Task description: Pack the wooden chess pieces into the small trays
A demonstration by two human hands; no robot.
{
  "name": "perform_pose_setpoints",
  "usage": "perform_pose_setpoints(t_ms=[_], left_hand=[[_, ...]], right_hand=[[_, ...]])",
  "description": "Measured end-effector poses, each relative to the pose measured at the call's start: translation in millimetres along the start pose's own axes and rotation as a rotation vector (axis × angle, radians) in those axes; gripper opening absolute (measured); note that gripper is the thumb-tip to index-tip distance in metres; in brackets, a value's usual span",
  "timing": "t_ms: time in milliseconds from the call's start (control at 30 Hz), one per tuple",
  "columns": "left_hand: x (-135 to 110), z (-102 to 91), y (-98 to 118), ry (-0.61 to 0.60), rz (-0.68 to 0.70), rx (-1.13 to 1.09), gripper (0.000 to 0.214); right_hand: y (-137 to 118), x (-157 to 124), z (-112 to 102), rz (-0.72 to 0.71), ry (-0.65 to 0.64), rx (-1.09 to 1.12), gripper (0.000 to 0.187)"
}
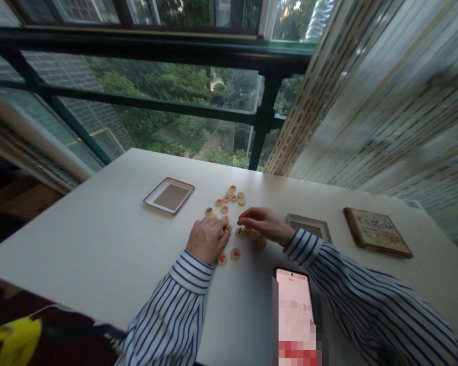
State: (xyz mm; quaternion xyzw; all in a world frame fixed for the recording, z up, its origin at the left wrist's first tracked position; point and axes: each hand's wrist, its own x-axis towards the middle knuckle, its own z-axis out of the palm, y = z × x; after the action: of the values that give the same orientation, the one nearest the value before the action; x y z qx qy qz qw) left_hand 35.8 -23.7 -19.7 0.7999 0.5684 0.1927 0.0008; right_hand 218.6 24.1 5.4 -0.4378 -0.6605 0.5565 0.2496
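Observation:
Round wooden Chinese chess pieces (225,209) with red or black characters lie in a loose cluster mid-table; some show blank faces. My left hand (206,240) is closed, its fingertips at a red-marked piece (227,229) on the left side of the cluster. Across a small gap, my right hand (266,224) hovers low with thumb and fingers drawn together; what they hold, if anything, is too small to make out. Below those fingertips is a black-marked piece (240,231), and blank pieces (261,244) sit partly under the palm. Two red-marked pieces (235,253) lie nearer me.
A shallow open box tray (148,204) rests on the white table (110,229) at left. Beyond my right wrist is another tray (325,223), partly covered by the sleeve, then a flat decorated box (377,231). A lit phone (294,305) stands near my right forearm.

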Motion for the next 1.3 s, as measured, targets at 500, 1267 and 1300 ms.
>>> perform_pose_setpoints(t_ms=[500,1267,1300], left_hand=[[11,-4.4,15,-0.109,-0.082,0.13,0.017],[7,-21.4,-12,-0.008,-0.178,0.065,0.018],[7,-23.1,-17,0.015,-0.196,0.058,0.019]], right_hand=[[9,-1,-4,-0.084,0.012,-0.12,0.03],[4,2,-1,-0.097,0.029,-0.172,0.028],[3,2,-1,-0.098,0.031,-0.188,0.027]])
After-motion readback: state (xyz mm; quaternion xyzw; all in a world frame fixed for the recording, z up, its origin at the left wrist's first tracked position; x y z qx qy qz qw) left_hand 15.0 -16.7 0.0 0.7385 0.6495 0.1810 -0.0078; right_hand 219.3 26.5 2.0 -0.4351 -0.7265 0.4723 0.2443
